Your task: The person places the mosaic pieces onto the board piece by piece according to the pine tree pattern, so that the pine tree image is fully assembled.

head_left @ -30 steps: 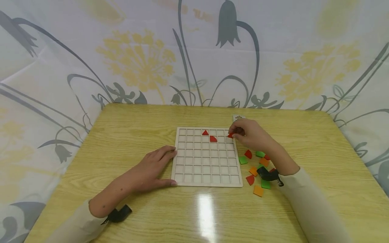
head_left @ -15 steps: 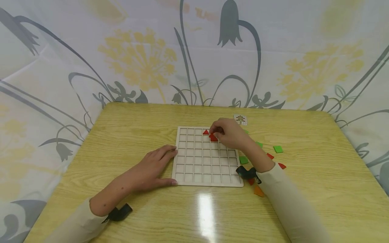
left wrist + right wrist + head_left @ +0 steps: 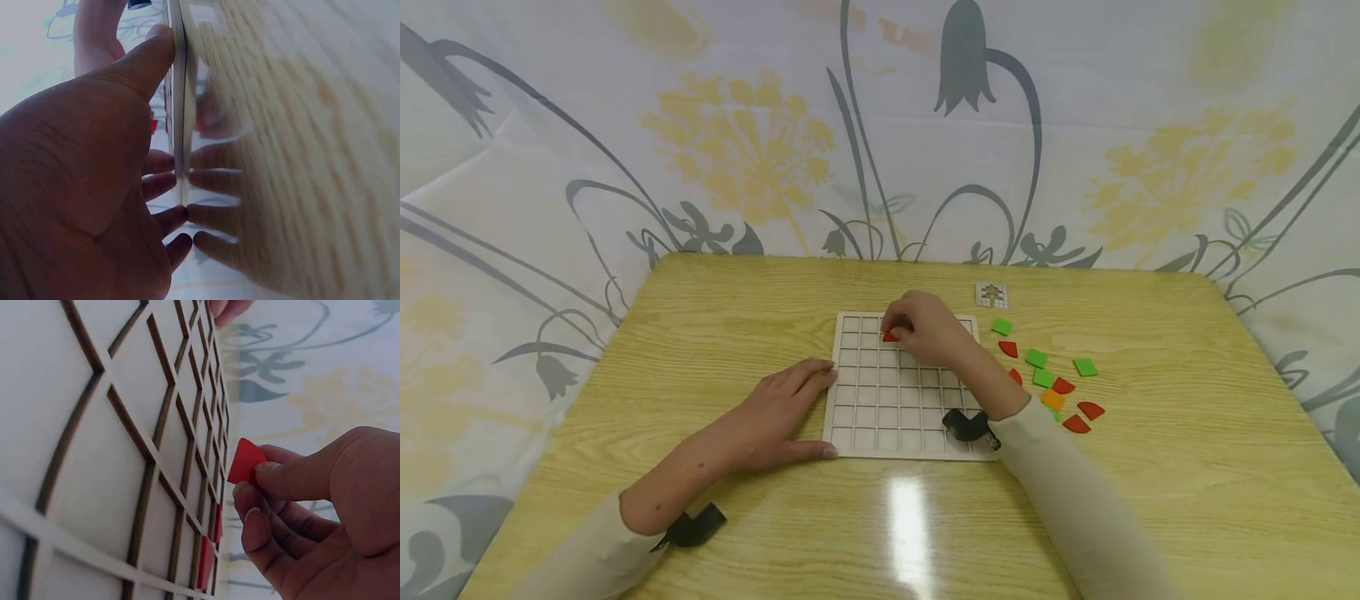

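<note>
A pale wooden grid board [image 3: 867, 413] lies on the table. My left hand [image 3: 771, 421] rests along the board's left edge; in the left wrist view its thumb and fingertips touch the rim, fingers fairly straight. Over the upper part of the grid, my right hand [image 3: 931, 331] pinches a red quarter-circle tile [image 3: 245, 461] between thumb and fingers. The right wrist view shows that tile clear of the cells. Two other red tiles, one of them nearer the camera [image 3: 204, 562], sit in cells; my right hand hides them in the head view.
Right of the board lie several loose tiles: green squares [image 3: 1086, 367], red quarter circles [image 3: 1091, 410] and an orange square [image 3: 1053, 400]. My right forearm partly covers that group. A small patterned card [image 3: 992, 295] lies behind them. Floral fabric [image 3: 880, 125] hangs beyond the table's far edge.
My right hand has moved left from the board's right edge, carrying the red tile to the upper middle of the grid. More loose tiles show beside the forearm. My left hand stays put.
</note>
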### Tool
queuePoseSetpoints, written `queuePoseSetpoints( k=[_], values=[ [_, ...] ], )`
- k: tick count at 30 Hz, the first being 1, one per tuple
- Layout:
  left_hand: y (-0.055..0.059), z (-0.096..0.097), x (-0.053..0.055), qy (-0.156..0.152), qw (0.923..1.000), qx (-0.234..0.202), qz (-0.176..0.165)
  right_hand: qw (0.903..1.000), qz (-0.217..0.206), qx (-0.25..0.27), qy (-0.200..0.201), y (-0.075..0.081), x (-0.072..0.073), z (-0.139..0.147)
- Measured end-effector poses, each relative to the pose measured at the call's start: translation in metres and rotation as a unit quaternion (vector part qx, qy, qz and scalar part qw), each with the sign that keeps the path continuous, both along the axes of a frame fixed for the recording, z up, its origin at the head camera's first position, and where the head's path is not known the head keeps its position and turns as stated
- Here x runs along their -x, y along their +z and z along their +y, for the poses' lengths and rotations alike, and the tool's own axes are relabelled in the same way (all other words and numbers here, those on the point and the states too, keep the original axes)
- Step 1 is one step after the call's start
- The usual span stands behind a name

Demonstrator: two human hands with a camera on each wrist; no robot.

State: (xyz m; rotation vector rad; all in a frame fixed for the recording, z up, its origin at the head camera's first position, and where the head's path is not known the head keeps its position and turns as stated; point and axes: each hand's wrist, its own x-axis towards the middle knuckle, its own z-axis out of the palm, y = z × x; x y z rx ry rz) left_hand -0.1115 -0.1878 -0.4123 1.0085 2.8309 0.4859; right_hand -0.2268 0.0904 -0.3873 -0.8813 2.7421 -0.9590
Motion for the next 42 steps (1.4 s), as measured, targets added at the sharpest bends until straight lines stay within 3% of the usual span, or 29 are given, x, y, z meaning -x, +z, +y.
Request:
queuePoseSetpoints(
  k=[15, 29, 33, 42],
  values=[
    [-0.002, -0.001, -0.001, 0.000, 1.0000, 0.000, 0.002, 0.9998, -0.014, -0.007, -0.007, -0.012, 0.000, -0.005],
    [-0.003, -0.002, -0.001, 0.001, 1.0000, 0.001, 0.002, 0.9987, 0.031, -0.027, 0.030, -0.014, 0.002, 0.002],
    [-0.002, -0.001, -0.001, -0.002, 1.0000, 0.001, 0.000, 0.9988, 0.033, -0.019, 0.030, -0.010, -0.001, 0.010],
    [-0.001, 0.000, 0.000, -0.003, 1.0000, 0.001, -0.001, 0.9986, 0.051, -0.009, -0.008, 0.004, -0.006, 0.051]
  ],
)
